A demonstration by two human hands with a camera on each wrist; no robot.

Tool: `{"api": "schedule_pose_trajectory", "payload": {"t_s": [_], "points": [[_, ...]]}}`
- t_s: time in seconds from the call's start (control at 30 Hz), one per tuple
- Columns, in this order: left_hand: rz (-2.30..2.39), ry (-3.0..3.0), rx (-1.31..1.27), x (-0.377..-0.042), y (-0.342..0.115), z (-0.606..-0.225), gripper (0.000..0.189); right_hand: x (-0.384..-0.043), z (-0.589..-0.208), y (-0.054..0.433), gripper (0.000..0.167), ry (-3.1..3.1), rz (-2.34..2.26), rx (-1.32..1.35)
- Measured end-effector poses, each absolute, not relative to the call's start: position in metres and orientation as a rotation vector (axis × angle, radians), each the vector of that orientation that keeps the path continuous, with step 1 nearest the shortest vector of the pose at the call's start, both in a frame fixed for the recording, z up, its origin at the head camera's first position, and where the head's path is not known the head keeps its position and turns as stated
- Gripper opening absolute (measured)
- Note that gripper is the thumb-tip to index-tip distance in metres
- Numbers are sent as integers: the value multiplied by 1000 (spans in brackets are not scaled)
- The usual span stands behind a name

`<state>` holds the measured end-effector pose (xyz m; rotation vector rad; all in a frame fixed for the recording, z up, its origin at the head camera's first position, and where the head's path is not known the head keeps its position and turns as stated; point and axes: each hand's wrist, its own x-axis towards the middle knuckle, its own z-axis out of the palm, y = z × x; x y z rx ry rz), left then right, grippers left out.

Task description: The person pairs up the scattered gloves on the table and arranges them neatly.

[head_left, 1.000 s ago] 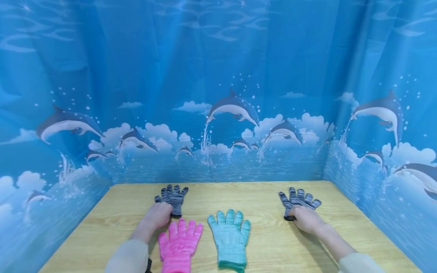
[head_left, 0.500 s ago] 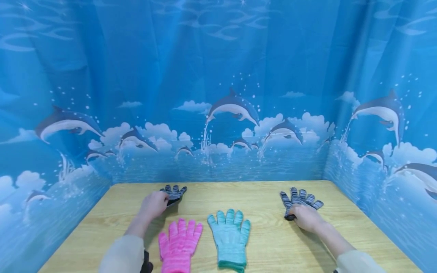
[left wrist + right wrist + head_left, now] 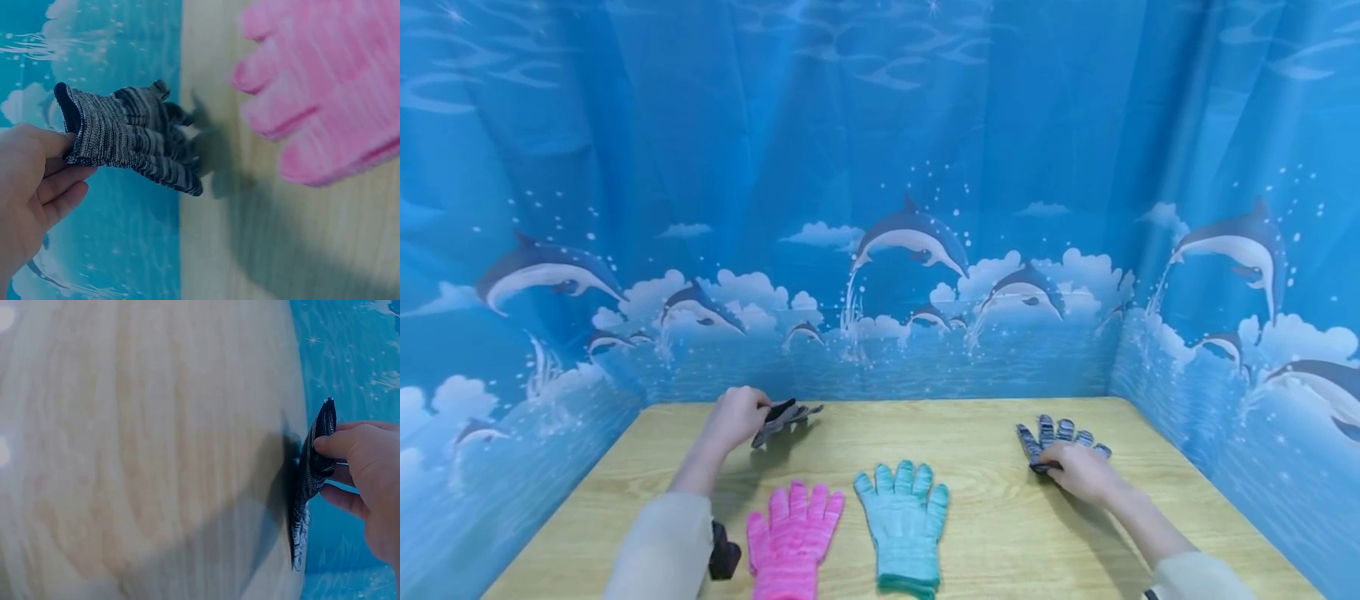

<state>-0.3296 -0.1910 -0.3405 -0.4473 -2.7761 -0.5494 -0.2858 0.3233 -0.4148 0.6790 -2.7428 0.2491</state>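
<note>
My left hand (image 3: 739,415) pinches a black-and-grey knitted glove (image 3: 106,128) by its dark cuff, thumb and fingers at the cuff's edge. That glove is raised at the table's far left, its fingers hanging toward the wood. At the far right my right hand (image 3: 1084,471) pinches the cuff of a second black-and-grey glove (image 3: 1051,437); the cuff is lifted and the glove fingers stay low, close over the table. In the right wrist view this glove (image 3: 306,481) shows edge-on, with the thumb on its dark cuff.
A pink glove (image 3: 796,533) and a turquoise glove (image 3: 908,525) lie flat side by side at the table's (image 3: 1000,533) front middle, fingers pointing away. A blue curtain (image 3: 880,167) printed with dolphins stands along the back and both sides.
My left hand has risen and lifted its glove from lying flat to hanging by the cuff. The right hand has raised its glove's cuff slightly. The pink and turquoise gloves have stayed put.
</note>
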Motion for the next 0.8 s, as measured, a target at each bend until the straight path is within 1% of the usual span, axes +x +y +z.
{"api": "schedule_pose_trajectory", "payload": {"t_s": [0.2, 0.43, 0.8], "points": [[-595, -2785, -458, -331, -173, -315, 18, -286, -400, 332, 14, -2710, 293, 662], [-644, -2766, -536, -326, -134, -287, 20, -282, -379, 337, 13, -2728, 422, 621], [-699, -2704, -663, -315, -71, -270, 20, -273, -353, 342, 18, -2724, 504, 528]]}}
